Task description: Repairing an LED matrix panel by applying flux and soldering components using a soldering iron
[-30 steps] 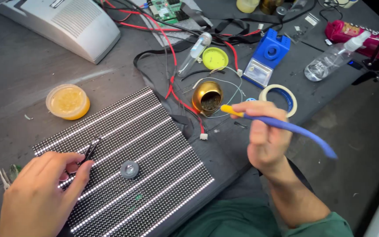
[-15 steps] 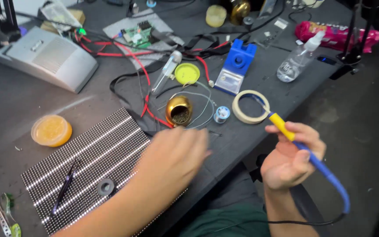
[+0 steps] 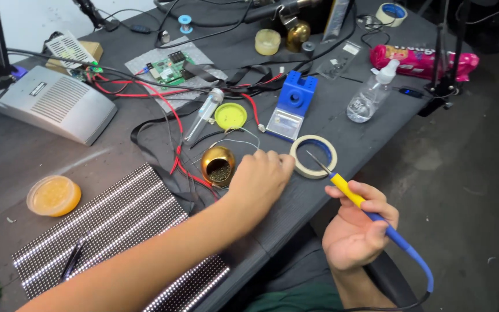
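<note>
Nearest the camera, the right hand (image 3: pixel 356 234) is curled around a soldering iron (image 3: pixel 358 199) with a yellow and blue handle, its tip pointing up toward the roll of masking tape (image 3: pixel 314 156). The left arm crosses the LED panel (image 3: pixel 111 225) lying on the dark tabletop (image 3: pixel 7 156). The left hand (image 3: pixel 261 179) is loosely closed just beside the brass tip-cleaner pot (image 3: pixel 218 166); whether it pinches anything cannot be told. Farther back sit a yellow lid (image 3: pixel 230 115), a blue holder (image 3: pixel 291 105), a spray bottle (image 3: pixel 369 95) and a grey box (image 3: pixel 50 104).
</note>
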